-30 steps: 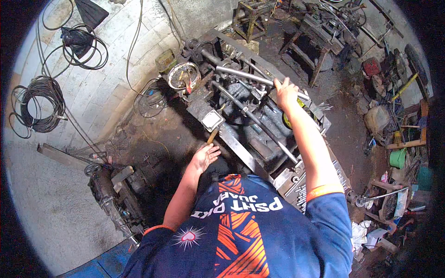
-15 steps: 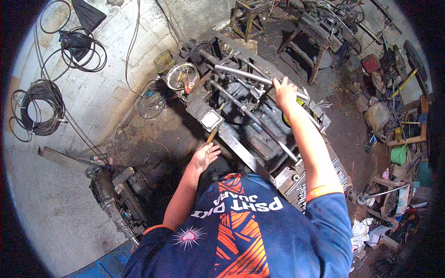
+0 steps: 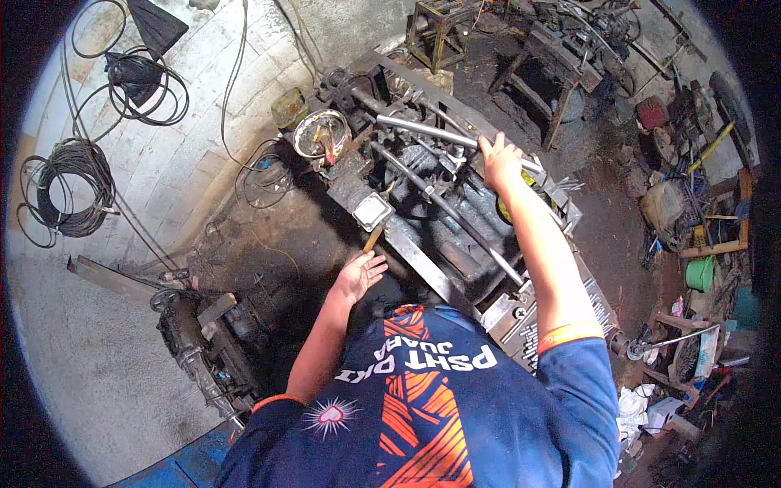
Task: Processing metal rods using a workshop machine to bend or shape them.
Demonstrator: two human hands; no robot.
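My right hand is wrapped around a smooth grey metal pipe, which slants across the far side of a greasy machine. My left hand is at the machine's near-left side, palm up, its fingers stretched out. Just beyond its fingertips is a short yellowish-brown handle; whether they touch I cannot tell. Above that handle, a square, pale-faced piece rests on the machine's edge. A long dark rod runs diagonally over the machine between my hands.
A round tin with a red-handled tool in it stands at the machine's far left. Coiled cables hang on the left wall. Machine parts lie at lower left. A metal stand and scattered scrap, with a green container, fill the right.
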